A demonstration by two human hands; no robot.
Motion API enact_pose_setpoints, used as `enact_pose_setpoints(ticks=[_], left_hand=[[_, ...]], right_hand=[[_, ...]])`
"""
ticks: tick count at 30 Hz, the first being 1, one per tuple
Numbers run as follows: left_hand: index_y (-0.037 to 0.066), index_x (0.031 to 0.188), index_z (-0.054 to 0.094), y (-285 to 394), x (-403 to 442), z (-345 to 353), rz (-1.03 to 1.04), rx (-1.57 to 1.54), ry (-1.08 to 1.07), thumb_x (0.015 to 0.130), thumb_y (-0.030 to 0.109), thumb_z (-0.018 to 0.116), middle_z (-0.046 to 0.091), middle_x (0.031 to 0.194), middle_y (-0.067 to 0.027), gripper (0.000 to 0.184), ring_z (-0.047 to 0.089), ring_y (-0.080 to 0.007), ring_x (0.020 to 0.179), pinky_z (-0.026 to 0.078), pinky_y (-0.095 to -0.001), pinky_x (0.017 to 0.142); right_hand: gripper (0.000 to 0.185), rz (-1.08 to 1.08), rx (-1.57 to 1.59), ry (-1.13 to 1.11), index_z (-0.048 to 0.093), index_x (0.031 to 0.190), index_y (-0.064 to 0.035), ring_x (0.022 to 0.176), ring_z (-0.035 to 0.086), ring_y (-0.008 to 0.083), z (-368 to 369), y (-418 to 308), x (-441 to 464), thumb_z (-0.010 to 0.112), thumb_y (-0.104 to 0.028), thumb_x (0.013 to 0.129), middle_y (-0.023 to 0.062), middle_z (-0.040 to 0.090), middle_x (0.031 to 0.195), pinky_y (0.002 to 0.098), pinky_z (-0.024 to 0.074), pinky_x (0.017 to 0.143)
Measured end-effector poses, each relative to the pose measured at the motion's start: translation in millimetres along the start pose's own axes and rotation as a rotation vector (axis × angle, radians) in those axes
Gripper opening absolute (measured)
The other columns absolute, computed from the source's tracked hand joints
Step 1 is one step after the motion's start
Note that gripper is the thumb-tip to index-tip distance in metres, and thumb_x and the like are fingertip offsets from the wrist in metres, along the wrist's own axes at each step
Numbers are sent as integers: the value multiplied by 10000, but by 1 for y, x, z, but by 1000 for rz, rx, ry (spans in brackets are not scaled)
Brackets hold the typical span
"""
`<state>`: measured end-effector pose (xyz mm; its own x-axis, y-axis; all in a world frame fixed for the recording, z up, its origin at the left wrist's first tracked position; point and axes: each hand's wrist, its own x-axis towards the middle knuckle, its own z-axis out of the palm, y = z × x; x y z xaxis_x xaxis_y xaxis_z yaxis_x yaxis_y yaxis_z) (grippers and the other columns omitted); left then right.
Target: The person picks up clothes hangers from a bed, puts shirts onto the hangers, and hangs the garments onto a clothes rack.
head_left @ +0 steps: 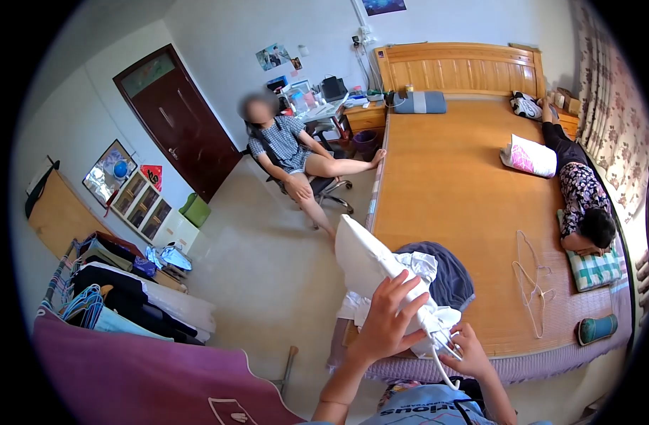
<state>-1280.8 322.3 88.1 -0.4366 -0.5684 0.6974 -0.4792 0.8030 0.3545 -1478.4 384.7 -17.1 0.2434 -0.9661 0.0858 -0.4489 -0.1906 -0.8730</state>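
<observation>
My left hand [390,322] is wrapped round a white garment [367,258] held up over the foot of the bed. A white hanger [441,363] sticks out of the garment's lower end, its hook pointing down toward my body. My right hand [470,353] pinches at the hanger and the cloth beside it. Behind the garment, a dark grey-blue cloth [445,273] and more white cloth [353,306] lie on the bed.
Two white hangers [530,290] lie on the bed mat [452,177]. One person [285,145] sits on a swivel chair at the left; another person [583,188] lies along the bed's right edge. A clothes rack [126,297] stands at lower left.
</observation>
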Motion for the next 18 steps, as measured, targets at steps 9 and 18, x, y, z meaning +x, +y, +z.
enact_pose_setpoints(ticks=[9,18], left_hand=[[106,812,505,14,-4,-27,278,368,-271,589,275,611,452,766,-23,299,476,-173,917,255,-550,865],[107,901,542,29,-3,-68,493,252,-370,679,412,557,509,889,-23,378,489,-161,896,374,-335,794]], right_hand=[[348,-53,62,-40,412,644,-28,898,415,258,0,4,-18,684,-227,560,136,406,954,308,346,778],[451,-173,80,-42,376,726,-13,888,409,269,8,1,-11,721,-214,516,147,364,1007,297,359,765]])
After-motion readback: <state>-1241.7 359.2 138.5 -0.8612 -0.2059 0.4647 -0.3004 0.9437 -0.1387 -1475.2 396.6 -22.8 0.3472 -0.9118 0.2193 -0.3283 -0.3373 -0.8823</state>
